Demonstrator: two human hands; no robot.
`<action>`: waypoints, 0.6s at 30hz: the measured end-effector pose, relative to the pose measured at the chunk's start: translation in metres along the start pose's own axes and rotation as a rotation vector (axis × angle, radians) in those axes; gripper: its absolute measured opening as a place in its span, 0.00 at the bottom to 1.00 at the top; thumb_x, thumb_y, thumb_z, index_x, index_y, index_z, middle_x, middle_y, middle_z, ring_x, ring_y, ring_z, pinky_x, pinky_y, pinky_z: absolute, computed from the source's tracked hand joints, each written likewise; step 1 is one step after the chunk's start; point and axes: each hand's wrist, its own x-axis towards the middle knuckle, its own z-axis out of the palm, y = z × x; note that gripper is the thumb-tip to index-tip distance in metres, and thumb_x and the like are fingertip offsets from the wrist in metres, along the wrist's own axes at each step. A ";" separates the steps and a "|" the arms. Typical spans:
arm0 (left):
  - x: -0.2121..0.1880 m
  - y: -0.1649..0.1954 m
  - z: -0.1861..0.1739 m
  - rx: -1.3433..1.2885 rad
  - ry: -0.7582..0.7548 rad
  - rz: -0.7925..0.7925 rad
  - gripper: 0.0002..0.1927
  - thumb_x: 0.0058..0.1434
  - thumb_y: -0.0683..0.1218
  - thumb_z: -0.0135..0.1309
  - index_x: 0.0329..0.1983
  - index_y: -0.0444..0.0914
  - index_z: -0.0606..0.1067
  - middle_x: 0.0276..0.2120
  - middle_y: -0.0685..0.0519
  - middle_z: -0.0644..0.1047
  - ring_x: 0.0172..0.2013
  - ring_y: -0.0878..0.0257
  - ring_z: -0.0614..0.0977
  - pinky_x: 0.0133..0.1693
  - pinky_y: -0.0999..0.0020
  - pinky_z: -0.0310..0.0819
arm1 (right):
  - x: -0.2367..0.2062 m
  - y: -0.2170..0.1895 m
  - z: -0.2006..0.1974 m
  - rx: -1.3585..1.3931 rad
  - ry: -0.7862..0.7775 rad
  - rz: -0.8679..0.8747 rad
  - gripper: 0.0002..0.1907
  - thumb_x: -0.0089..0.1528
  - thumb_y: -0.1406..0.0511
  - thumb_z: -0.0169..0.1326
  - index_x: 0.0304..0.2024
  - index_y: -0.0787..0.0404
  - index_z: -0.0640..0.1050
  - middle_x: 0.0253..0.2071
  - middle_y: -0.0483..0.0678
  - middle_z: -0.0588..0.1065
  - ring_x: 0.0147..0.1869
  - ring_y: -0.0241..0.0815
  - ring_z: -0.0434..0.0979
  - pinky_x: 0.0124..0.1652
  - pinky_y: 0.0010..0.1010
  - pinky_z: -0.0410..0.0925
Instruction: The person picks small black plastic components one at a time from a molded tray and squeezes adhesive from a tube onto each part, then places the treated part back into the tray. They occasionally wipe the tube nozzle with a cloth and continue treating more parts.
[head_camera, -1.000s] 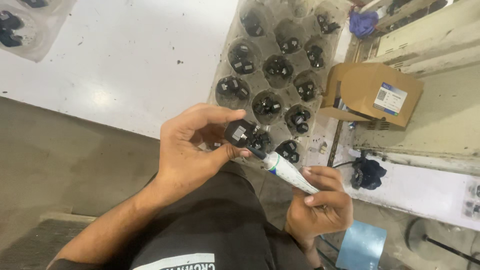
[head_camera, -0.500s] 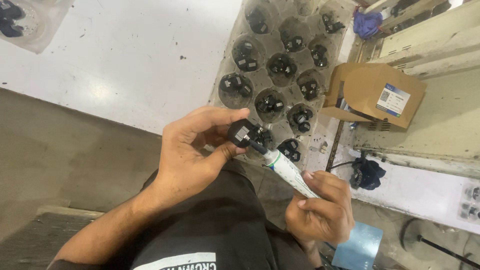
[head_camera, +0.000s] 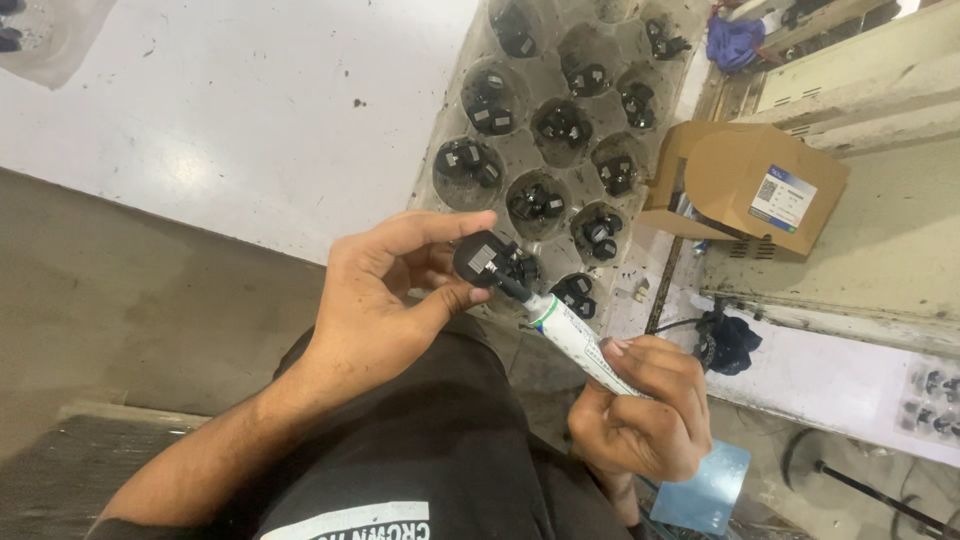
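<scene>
Left hand (head_camera: 375, 300) pinching small black plastic part (head_camera: 480, 258); right hand (head_camera: 640, 410) gripping white tube (head_camera: 575, 335), nozzle touching part. Beyond: moulded clear tray (head_camera: 440, 130), black parts in cups.

I take this for a small workshop or assembly bench in a factory. I see a worn white worktable (head_camera: 250, 120), speckled with dark grime, and on it a moulded tray (head_camera: 440, 130) whose round pockets each hold small black parts (head_camera: 562, 122). Beside the tray sits an open cardboard box (head_camera: 750, 175) with a printed label. To the right I make out stained metal housings (head_camera: 880, 240) with vent slots, a black cable (head_camera: 675, 325), and a blue rag (head_camera: 735, 40). Everything looks oily and well used.
</scene>
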 end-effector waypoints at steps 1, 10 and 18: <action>0.000 0.000 0.000 0.009 0.008 -0.001 0.26 0.58 0.27 0.57 0.58 0.38 0.78 0.44 0.53 0.80 0.42 0.69 0.84 0.46 0.75 0.86 | 0.000 0.000 0.001 -0.005 0.007 0.011 0.20 0.51 0.84 0.59 0.23 0.62 0.63 0.36 0.56 0.78 0.39 0.50 0.80 0.38 0.42 0.78; 0.003 -0.001 -0.005 0.013 0.028 -0.002 0.26 0.59 0.27 0.57 0.59 0.37 0.77 0.45 0.53 0.81 0.44 0.69 0.85 0.47 0.75 0.85 | 0.002 0.001 0.009 0.006 0.017 0.024 0.19 0.52 0.82 0.59 0.23 0.62 0.63 0.34 0.56 0.77 0.37 0.49 0.79 0.37 0.41 0.78; 0.006 -0.024 -0.003 -0.326 0.034 -0.027 0.26 0.60 0.27 0.57 0.62 0.32 0.74 0.53 0.51 0.80 0.47 0.68 0.82 0.48 0.72 0.82 | 0.002 0.000 0.019 0.004 0.022 0.011 0.21 0.54 0.82 0.61 0.25 0.61 0.63 0.33 0.55 0.77 0.37 0.49 0.78 0.39 0.43 0.78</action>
